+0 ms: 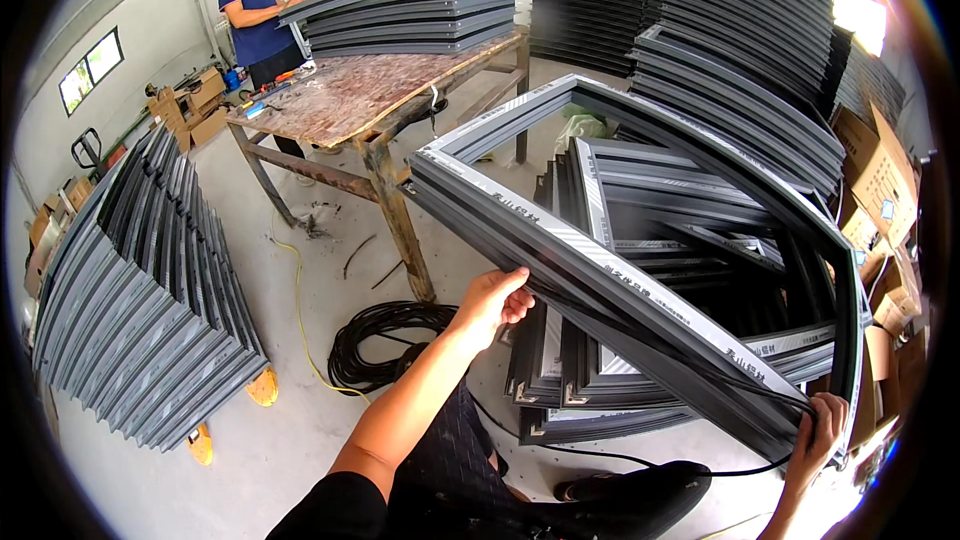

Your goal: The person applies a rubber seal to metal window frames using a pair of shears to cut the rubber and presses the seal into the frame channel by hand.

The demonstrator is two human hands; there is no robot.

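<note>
Grey frame (575, 240), tilted above stacked frames (650, 180). Left hand (492, 302), forearm extended: thumb at the near rail, fingers curled, pinch indeterminable. Right hand (822, 427), at the lower-right corner: closed on black strip (745, 472).

We see a bright, daylit interior through a round fisheye view, black at the corners, straight edges bowing toward the rim. A window (91, 71) at left glows white; an opening (860, 22) at upper right glares, with rainbow flare nearby. The pale floor (290, 460) burns out at lower right. Deep shadow fills the stacked frames (690, 180); the held frame (620, 265) looks crisp.
</note>
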